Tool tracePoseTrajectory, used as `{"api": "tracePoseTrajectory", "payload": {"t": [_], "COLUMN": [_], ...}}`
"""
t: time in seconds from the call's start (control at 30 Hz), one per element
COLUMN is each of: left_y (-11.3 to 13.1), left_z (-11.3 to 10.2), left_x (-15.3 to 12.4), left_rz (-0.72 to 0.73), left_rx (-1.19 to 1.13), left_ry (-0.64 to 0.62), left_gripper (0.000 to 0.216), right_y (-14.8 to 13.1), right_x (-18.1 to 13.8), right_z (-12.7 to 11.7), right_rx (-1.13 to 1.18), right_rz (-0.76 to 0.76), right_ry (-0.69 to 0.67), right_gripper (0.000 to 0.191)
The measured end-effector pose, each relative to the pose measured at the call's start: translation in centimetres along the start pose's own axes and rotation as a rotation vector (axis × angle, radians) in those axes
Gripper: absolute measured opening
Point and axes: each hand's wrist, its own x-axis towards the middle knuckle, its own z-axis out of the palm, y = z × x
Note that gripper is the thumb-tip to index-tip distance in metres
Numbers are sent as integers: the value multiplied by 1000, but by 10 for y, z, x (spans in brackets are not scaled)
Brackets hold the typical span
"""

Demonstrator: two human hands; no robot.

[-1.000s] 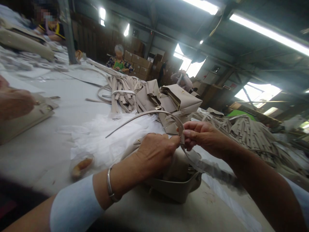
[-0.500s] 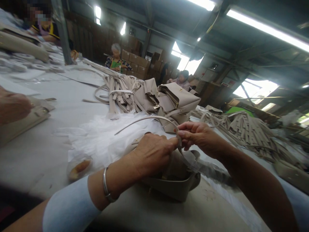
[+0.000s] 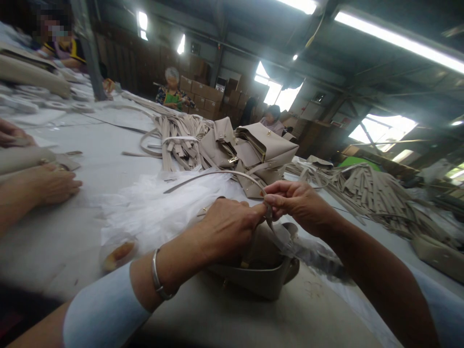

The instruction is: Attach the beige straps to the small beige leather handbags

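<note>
A beige handbag (image 3: pixel 261 278) lies on the grey table (image 3: pixel 108 145) right in front of me. My left hand (image 3: pixel 226 229), with a silver bangle at the wrist, rests on top of the bag with its fingers pinched on a thin beige strap (image 3: pixel 213 175). My right hand (image 3: pixel 293 203) meets it and pinches the same strap at the bend, fingers closed. The strap arcs up and away to the left over white tissue paper (image 3: pixel 155 208). The bag's opening is hidden under my hands.
Finished beige bags (image 3: pixel 253 150) and heaps of loose straps (image 3: pixel 177 137) lie further back, with more straps (image 3: pixel 366 193) at the right. A co-worker's hands (image 3: pixel 50 183) rest on another bag at the left. A small plastic packet (image 3: pixel 118 251) lies near my left forearm. Other people sit far off.
My hands have sunk a little closer to the bag, still pinching the strap. The co-worker's hand at the left has stretched out flat on the table.
</note>
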Motion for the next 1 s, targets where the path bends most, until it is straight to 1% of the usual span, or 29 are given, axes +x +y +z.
{"api": "tracePoseTrajectory", "payload": {"t": [0.1,0.33,0.43,0.53,0.63,0.73,0.83,0.87,1.0], "left_y": [1,1,1,0,0,2,6,8,13], "left_z": [-1,-5,-7,-9,-8,-7,-6,-6,-6], "left_x": [-1,-3,-5,-7,-9,-9,-9,-10,-10], "left_rz": [-10,-79,-116,-78,-49,-65,-23,-33,-185], "left_rx": [1,-58,-112,-180,-172,-111,-53,-40,-45], "left_ry": [38,80,104,117,115,105,78,82,155], "left_gripper": [19,25,24,21,20,22,23,23,23], "right_y": [-4,-10,-13,-13,-12,-13,-15,-15,-15], "right_x": [1,-4,-9,-13,-15,-16,-16,-16,-19], "right_z": [2,11,11,8,7,10,13,14,12], "right_rx": [-4,-70,-53,-31,9,-16,-96,-91,41], "right_rz": [-10,-32,-25,-15,8,-8,-37,-44,-60], "right_ry": [3,31,-17,-77,-93,-61,13,34,86], "right_gripper": [37,39,40,40,41,41,33,31,31]}}
